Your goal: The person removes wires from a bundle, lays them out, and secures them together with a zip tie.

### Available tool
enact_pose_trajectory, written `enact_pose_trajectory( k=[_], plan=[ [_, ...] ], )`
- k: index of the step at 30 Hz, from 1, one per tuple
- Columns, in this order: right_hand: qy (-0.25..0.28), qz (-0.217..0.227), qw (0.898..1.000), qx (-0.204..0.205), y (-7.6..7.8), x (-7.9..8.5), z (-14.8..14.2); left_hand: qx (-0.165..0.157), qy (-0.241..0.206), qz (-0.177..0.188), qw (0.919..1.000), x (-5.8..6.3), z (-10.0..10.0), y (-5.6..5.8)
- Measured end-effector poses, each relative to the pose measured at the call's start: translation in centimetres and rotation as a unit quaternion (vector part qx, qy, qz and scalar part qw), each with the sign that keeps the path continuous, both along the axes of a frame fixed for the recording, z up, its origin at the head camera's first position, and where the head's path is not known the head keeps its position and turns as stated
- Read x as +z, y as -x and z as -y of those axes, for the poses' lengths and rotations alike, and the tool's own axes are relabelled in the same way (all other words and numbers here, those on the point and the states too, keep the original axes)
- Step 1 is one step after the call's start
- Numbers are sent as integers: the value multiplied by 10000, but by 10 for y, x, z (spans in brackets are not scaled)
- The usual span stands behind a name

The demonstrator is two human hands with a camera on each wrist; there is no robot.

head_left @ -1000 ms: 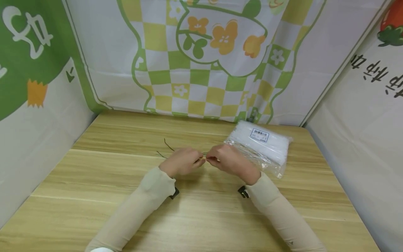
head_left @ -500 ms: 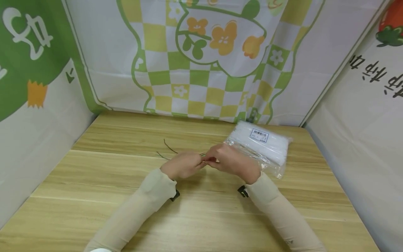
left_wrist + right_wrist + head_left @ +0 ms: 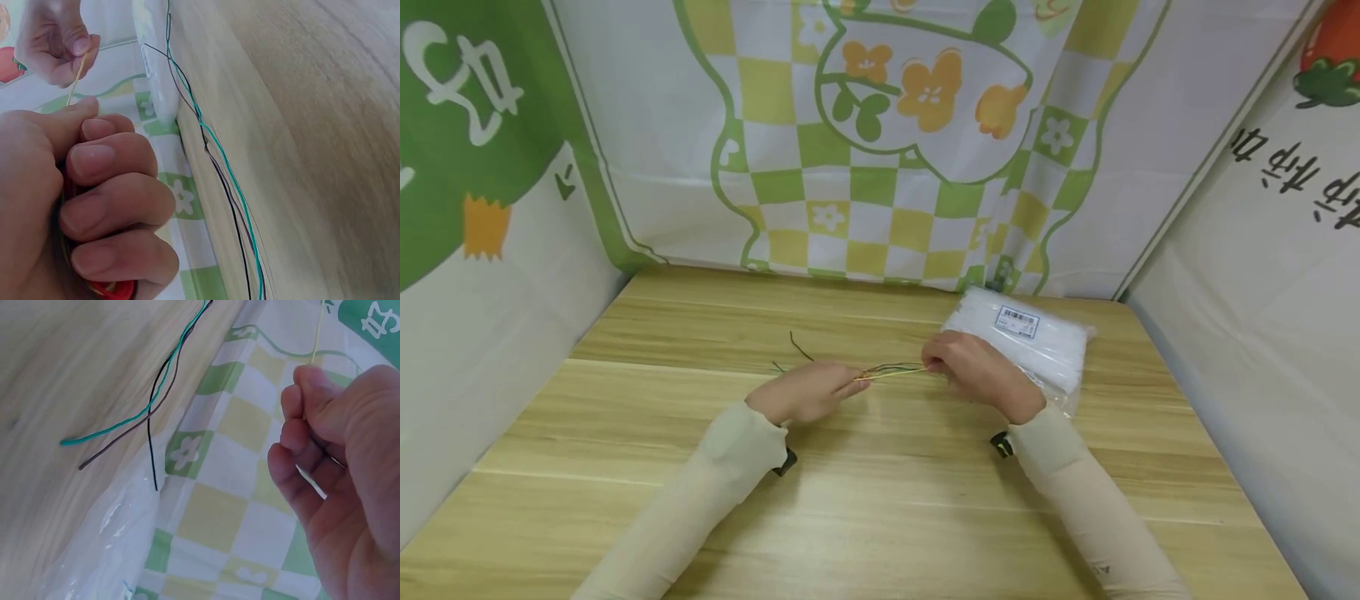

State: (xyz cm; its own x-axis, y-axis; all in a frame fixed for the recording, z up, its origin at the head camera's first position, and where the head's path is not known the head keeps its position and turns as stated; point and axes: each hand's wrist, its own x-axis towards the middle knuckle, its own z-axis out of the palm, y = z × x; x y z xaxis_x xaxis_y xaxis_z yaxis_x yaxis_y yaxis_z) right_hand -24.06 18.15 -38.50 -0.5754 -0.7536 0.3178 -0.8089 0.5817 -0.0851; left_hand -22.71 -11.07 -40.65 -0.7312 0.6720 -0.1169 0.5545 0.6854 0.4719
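Observation:
My left hand (image 3: 808, 392) grips a bundle of thin wires, its fingers curled round them in the left wrist view. A bit of red wire (image 3: 124, 290) shows under the little finger. My right hand (image 3: 976, 375) pinches a yellow wire (image 3: 317, 339) between thumb and fingertips. That wire runs taut from hand to hand above the table. Beside it a green wire (image 3: 228, 164), a black wire (image 3: 150, 434) and a brown wire (image 3: 127, 430) hang loose, with free ends spread apart in the right wrist view. Other wire ends stick out behind my left hand in the head view.
A clear plastic bag (image 3: 1052, 354) with white contents and a barcode label lies at the back right, partly behind my right hand. Wood-grain table (image 3: 880, 517) lies under both arms. Printed cloth walls (image 3: 910, 200) stand at the back and sides.
My hands were close together at the wires and have drawn apart, left hand leftward and right hand rightward. A stretch of wires now shows between them.

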Motion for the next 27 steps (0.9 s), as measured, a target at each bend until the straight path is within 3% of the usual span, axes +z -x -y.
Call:
enact_pose_trajectory(
  k=[9, 13, 22, 24, 27],
  plan=[
    [203, 66, 9998, 64, 3, 0, -17, -80, -100, 201, 9997, 3, 17, 0],
    [294, 197, 9991, -221, 6, 0, -31, 75, -33, 148, 9999, 2, 36, 0],
    [161, 279, 9991, -258, 10, -6, -46, 577, -107, 551, 9968, 0, 67, -5],
    [114, 372, 9986, -361, 10, -7, -49, 638, -119, 514, 9966, 0, 73, -4],
    [73, 487, 9979, -418, 11, -9, -53, 482, -139, 247, 9984, 0, 79, -3]
  ],
)
